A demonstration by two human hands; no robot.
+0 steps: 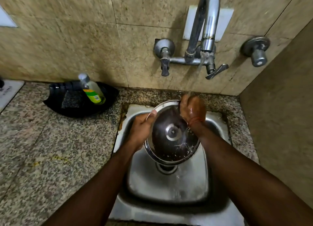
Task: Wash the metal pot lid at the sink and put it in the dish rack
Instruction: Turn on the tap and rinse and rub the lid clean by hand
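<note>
The round metal pot lid [169,141] is held tilted over the steel sink [169,188], its underside with the centre rivet facing me. My left hand [142,127] grips the lid's left rim, thumb over the edge. My right hand [192,110] rests wet on the lid's upper right rim, under the stream of water running from the tap [205,39]. Water splashes off the lid's lower right part and falls toward the drain [166,169]. No dish rack is in view.
A black tray [55,104] on the granite counter [50,158] at left holds a dish soap bottle [92,90] and a dark scrub pad [72,99]. Tap handles [165,63] and a wall valve [257,51] stick out of the tiled wall. A side wall stands close at right.
</note>
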